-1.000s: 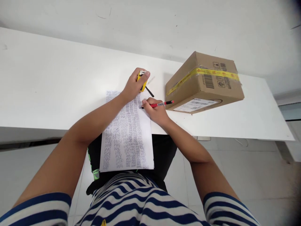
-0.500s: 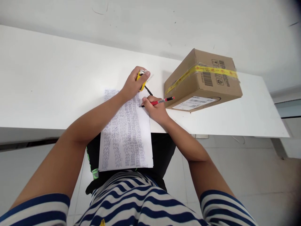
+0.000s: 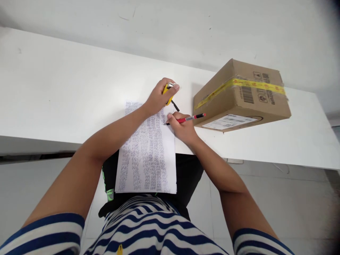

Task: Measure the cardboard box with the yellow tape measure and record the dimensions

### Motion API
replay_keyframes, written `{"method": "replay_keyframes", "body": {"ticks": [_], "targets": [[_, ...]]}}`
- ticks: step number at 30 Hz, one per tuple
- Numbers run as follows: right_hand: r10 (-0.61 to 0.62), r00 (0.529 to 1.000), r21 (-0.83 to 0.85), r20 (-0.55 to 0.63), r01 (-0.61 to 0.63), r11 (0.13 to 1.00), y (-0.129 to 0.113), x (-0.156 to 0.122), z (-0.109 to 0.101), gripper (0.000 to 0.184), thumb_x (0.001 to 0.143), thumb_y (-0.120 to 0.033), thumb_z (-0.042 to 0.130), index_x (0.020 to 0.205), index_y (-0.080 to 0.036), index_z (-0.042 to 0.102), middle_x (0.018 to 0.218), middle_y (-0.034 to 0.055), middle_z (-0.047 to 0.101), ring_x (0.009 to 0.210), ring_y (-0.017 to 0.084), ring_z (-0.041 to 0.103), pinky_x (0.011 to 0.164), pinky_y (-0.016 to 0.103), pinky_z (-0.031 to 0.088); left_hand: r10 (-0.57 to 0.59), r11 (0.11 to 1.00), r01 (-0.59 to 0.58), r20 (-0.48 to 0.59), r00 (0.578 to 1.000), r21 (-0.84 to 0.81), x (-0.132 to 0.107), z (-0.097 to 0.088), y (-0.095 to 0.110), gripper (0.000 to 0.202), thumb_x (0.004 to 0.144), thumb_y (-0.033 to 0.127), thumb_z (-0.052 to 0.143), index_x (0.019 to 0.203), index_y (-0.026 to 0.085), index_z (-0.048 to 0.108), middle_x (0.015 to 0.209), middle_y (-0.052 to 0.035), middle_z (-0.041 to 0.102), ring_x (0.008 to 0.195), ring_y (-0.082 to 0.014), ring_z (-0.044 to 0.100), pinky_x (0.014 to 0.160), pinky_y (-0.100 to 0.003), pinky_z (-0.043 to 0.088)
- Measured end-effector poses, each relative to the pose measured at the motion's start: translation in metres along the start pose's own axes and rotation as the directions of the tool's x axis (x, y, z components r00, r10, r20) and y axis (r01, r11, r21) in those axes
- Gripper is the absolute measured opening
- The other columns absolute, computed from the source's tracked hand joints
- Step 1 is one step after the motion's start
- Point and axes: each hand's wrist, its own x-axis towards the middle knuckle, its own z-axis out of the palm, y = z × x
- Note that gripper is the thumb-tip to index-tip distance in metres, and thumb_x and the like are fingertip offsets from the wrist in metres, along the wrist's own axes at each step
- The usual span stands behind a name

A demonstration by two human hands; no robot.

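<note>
My right hand is closed round a red pen, its tip resting on the upper right corner of a sheet of paper covered in columns of blue handwriting. My left hand is closed on a small yellow object with a black strap at the sheet's top edge. The sheet lies partly on the white table and hangs over its near edge toward my lap.
A taped cardboard box with yellow tape and a shipping label sits on the table just right of my right hand. A white wall runs behind the table. My striped shirt fills the bottom of the view.
Both hands hold the same grip and place on the sheet. The view has shifted slightly, so everything sits a little further right in the picture.
</note>
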Motion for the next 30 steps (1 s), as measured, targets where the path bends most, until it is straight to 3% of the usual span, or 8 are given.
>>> {"method": "replay_keyframes", "body": {"ticks": [10, 23, 30], "targets": [[0.007, 1.000, -0.029, 0.012, -0.007, 1.000, -0.0008, -0.0013, -0.0009, 0.063, 0.095, -0.068, 0.060, 0.057, -0.025, 0.034, 0.055, -0.0039, 0.043, 0.056, 0.013, 0.040, 0.057, 0.032, 0.037, -0.001, 1.000, 0.001, 0.007, 1.000, -0.004, -0.0027, 0.0002, 0.0004, 0.030, 0.100, 0.053, 0.064, 0.101, 0.024, 0.058, 0.081, 0.0006, 0.058, 0.066, -0.0091, 0.054, 0.061, -0.023, 0.048], [-0.002, 0.995, -0.081, -0.099, -0.007, 0.997, -0.0021, -0.0035, -0.0005, 0.065, 0.094, -0.072, 0.058, 0.056, -0.025, 0.034, 0.054, -0.0043, 0.041, 0.055, 0.013, 0.037, 0.055, 0.031, 0.034, -0.014, 0.999, 0.015, 0.021, 1.000, -0.045, -0.0035, 0.0008, 0.0027, 0.028, 0.100, 0.050, 0.066, 0.099, 0.024, 0.057, 0.078, 0.0013, 0.054, 0.066, -0.0094, 0.053, 0.060, -0.023, 0.046], [0.002, 1.000, -0.053, -0.010, -0.002, 0.999, -0.0028, -0.0031, -0.0016, 0.063, 0.095, -0.070, 0.059, 0.057, -0.025, 0.035, 0.056, -0.0033, 0.047, 0.056, 0.013, 0.043, 0.057, 0.032, 0.038, 0.004, 0.999, -0.002, 0.038, 0.999, -0.049, -0.0036, 0.0011, 0.0022, 0.026, 0.102, 0.048, 0.064, 0.098, 0.024, 0.056, 0.076, 0.0019, 0.052, 0.063, -0.0097, 0.050, 0.060, -0.025, 0.046]]}}
